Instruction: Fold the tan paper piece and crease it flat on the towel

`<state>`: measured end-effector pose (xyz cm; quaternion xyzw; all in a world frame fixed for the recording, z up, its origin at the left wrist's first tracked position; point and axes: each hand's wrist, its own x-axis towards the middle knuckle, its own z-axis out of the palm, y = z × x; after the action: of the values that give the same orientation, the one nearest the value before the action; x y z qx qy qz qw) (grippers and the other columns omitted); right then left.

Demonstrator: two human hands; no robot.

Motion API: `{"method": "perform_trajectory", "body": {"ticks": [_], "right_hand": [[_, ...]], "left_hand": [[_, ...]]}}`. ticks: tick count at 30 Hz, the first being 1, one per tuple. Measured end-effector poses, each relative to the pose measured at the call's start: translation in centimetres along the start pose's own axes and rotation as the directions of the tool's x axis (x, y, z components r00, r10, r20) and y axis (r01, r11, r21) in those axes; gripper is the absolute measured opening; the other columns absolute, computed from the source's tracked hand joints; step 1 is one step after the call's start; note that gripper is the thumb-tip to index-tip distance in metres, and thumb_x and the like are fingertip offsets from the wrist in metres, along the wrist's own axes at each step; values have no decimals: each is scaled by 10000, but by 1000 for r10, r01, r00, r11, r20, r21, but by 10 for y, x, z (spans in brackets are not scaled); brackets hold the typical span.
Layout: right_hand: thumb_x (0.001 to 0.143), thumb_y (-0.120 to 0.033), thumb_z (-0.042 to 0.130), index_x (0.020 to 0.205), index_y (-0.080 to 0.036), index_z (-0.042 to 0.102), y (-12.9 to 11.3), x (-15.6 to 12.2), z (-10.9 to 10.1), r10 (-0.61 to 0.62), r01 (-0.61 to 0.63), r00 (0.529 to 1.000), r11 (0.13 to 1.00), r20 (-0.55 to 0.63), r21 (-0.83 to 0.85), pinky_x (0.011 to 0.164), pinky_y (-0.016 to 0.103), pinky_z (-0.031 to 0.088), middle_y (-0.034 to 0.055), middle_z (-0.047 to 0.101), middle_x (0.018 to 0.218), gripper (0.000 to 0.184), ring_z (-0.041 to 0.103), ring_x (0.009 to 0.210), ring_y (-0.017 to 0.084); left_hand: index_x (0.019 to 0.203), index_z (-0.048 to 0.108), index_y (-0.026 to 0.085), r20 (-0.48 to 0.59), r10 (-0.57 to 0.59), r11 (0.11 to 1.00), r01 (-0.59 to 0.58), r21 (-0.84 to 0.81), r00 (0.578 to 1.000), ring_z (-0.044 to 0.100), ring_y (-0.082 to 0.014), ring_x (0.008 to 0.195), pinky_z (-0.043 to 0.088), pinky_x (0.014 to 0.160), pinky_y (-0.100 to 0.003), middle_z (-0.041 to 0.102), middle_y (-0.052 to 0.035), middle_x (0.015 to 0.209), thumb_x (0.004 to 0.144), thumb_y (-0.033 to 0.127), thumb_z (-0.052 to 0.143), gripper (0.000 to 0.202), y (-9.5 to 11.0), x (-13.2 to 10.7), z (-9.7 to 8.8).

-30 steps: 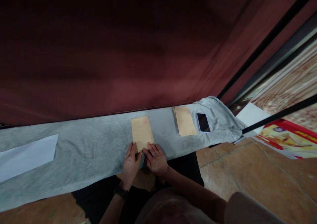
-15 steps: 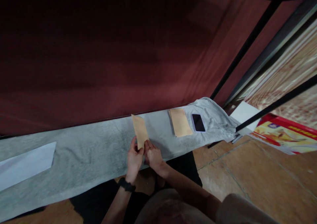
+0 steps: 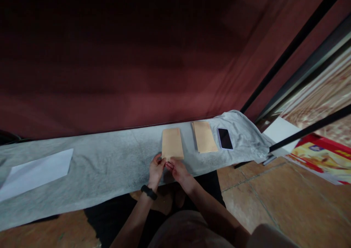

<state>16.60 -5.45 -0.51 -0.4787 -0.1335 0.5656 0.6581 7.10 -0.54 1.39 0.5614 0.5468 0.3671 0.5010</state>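
Note:
A tan paper envelope (image 3: 172, 142) is held by its near end, its broad face turned up toward me. My left hand (image 3: 156, 170) pinches the near left corner, and a dark band circles that wrist. At the near edge, right beside it, the fingers of my right hand (image 3: 178, 169) are closed on the envelope too. Some fingertips are hidden under the paper. To the right lies a small stack of similar tan envelopes (image 3: 205, 136), slightly fanned at its left edge.
A grey cloth (image 3: 115, 160) covers the long narrow surface. A phone (image 3: 225, 138) lies right of the stack, and white paper (image 3: 41, 173) at the left. Behind rises a dark red panel (image 3: 137, 105). Black bars (image 3: 285, 63) and a red-yellow box (image 3: 323, 156) stand at the right.
The envelope has turned from a narrow, tilted view to showing its broad face. Both hands stay at its near end. The whole view has shifted slightly.

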Motion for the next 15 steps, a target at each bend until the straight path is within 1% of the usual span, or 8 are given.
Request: {"method": "perform_trajectory", "body": {"ticks": [3,7,9,10,11,12,14,15], "right_hand": [[876,-401,595,785,-197,670,-7,-5,-10,76,-64,993,990,87,-126,850,415,605,97,757,860,235,740,847,240],[908,-421,539,909,-140,723,-19,-16,-31,138,-73,978,931,157,-358,771,432,619,144,765,935,336,748,790,251],[932,-448,514,966,-131,731,-25,-22,-42,89,-16,987,882,133,-471,762,449,617,155,762,970,386,743,794,258],[949,-444,497,1005,-136,732,-28,-25,-47,11,64,991,839,134,-540,814,461,608,155,758,1022,391,740,862,263],[967,-421,478,1061,-145,730,-30,-28,-51,-95,177,982,766,163,-619,901,478,582,155,745,1101,385,724,971,270],[984,-381,462,1139,-157,717,-32,-31,-55,-206,307,952,653,228,-692,1004,493,530,150,720,1199,373,685,1104,273],[1005,-291,446,1329,-187,634,-34,-36,-60,-350,548,823,282,448,-788,1158,500,397,122,638,1378,389,559,1317,256],[1007,-265,456,1403,-195,577,-34,-37,-61,-354,611,759,94,547,-786,1192,503,352,113,597,1435,419,510,1371,251]], "left_hand": [[1137,657,138,-23,-1,998,2,59,1000,637,-163,576,520,591,-284,642,17,656,796,319,670,386,4,3,-5],[1231,623,139,-81,57,945,-28,325,995,629,-180,584,480,586,-288,648,8,681,841,232,607,401,2,-9,-9],[1258,616,147,-75,84,888,-41,457,994,642,-198,612,467,591,-295,683,-26,739,886,237,570,385,-2,-19,-8],[1270,612,151,-68,94,861,-47,506,993,653,-208,634,466,597,-299,701,-45,777,908,245,549,379,-4,-25,-7],[1283,606,155,-60,102,836,-53,546,993,665,-217,659,470,608,-303,717,-61,820,927,253,531,377,-5,-29,-7],[1297,599,160,-50,107,811,-59,582,993,676,-223,689,478,625,-307,730,-74,865,941,261,517,378,-6,-33,-7],[1300,599,165,-6,128,752,-93,652,992,693,-237,776,504,688,-320,740,-93,958,953,260,505,372,-7,-36,-11],[1285,611,163,26,153,713,-129,689,988,696,-248,833,516,737,-333,737,-102,999,953,254,504,361,-7,-36,-13]]}}
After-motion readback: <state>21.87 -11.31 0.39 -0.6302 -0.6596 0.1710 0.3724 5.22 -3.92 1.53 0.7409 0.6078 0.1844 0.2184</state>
